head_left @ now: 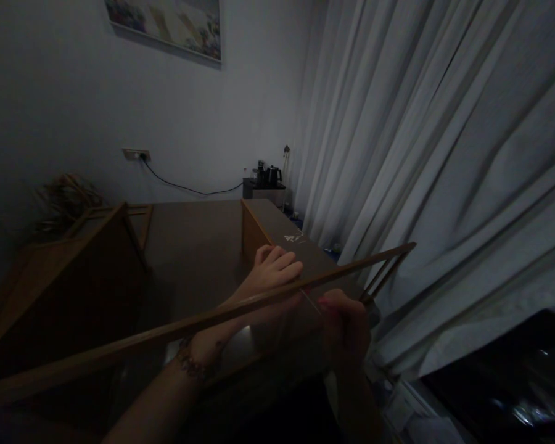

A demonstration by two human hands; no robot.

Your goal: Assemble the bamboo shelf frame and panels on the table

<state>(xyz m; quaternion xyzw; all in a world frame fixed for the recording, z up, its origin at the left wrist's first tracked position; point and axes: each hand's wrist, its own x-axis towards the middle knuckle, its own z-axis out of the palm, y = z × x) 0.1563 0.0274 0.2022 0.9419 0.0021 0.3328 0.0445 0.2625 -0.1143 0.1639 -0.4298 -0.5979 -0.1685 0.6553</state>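
A long wooden rail (203, 320) of a frame slants across the view, rising to the right. My left hand (277, 268) reaches beyond this rail, its fingers curled down over the near end of an upright wooden panel (254, 234). Close to the rail, on its near side, my right hand (346, 320) is closed in a pinch on a thin rod (311, 300), which points toward the rail beside my left fingers. The rod's far tip and its exact kind are hard to make out in the dim light.
Small pale pieces (295, 237) lie on the brown tabletop (194, 240). Another wooden panel (87, 265) stands at the left. At the back, a dark kettle (273, 176) sits on a small cabinet. A long curtain (398, 123) hangs at the right, and a cable (189, 190) runs along the wall.
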